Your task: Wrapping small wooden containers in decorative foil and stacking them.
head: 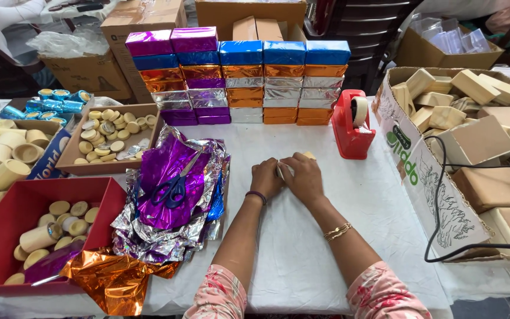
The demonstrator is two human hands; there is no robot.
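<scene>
Here, both hands (pixel 287 177) clasp a small box (pixel 308 156) on the white-clothed table (pixel 302 248).

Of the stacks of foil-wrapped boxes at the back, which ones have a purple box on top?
The two leftmost stacks; their top boxes are purple foil, while the other three stacks are topped in blue.

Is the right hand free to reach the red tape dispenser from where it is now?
Probably not right away: the right hand and left hand are together on a small wrapped piece. The path over bare cloth to the tape dispenser looks clear.
</scene>
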